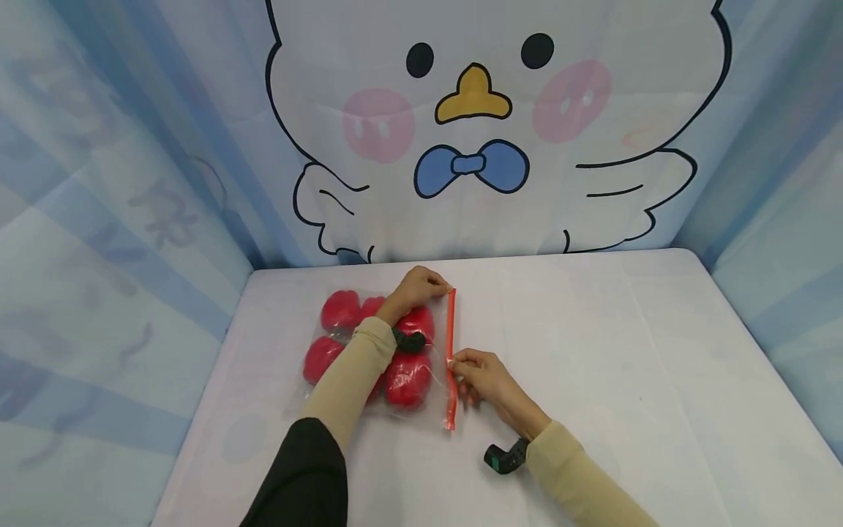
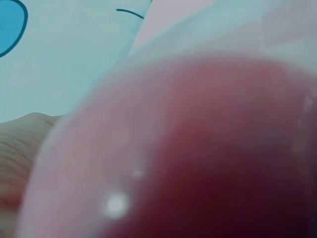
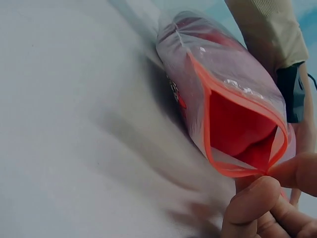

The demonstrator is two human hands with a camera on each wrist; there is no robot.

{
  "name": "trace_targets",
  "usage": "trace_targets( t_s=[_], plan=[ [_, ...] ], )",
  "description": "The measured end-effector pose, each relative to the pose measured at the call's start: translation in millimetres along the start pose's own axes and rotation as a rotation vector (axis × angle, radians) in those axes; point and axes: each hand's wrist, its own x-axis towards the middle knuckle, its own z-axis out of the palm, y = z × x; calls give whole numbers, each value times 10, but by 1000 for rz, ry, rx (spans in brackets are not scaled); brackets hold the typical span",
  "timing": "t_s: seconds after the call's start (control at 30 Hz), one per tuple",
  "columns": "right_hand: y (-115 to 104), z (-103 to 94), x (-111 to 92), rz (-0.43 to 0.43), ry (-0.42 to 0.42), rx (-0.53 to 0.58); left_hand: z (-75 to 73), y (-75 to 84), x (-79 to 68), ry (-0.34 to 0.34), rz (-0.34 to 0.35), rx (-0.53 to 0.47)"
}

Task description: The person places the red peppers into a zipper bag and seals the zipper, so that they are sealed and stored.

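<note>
A clear zip bag [image 3: 223, 59] lies on the table, holding several large, glossy red rounded things [image 1: 408, 380]. Its red-orange zip strip [image 1: 451, 326] runs along the right side. My left hand [image 1: 418, 287] pinches the strip's far end, its forearm crossing over the bag. Thumb and fingers of my right hand [image 1: 486, 379] pinch the strip near its middle. In the right wrist view, the near part of the mouth gapes in front of the pinch, with red showing inside. A blurred red bulge [image 2: 208, 148] fills most of the left wrist view.
The white tabletop [image 1: 612, 380] extends right of the bag. A curtain with a cartoon bird [image 1: 470, 219] hangs behind the far edge, and blue patterned curtains [image 1: 118, 241] stand at the sides. A black device [image 1: 507, 457] is worn on the right wrist.
</note>
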Motion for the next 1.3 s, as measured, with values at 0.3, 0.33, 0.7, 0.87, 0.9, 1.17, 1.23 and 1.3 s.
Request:
trace_targets(
  t_s=[0.3,0.33,0.7,0.87,0.9,1.17,1.23,1.3],
  plan=[
    [66,30,-127,-15,10,36,43,24,3,-4,12,-8],
    [71,31,-134,-19,11,36,47,25,2,-3,14,-8],
    [94,46,-261,-30,-53,-5,-4,44,-25,18,31,-26],
    [136,67,-304,-23,-46,5,11,33,-10,10,13,-31],
    [140,73,-316,-21,-45,7,16,32,-9,8,5,-29],
    [212,165,-458,-9,-66,46,14,28,-17,13,-3,-10],
    [240,194,-495,-10,-68,57,5,20,-19,15,2,-17],
    [266,220,-528,-9,-69,64,-5,8,-22,18,1,-29]
  ],
)
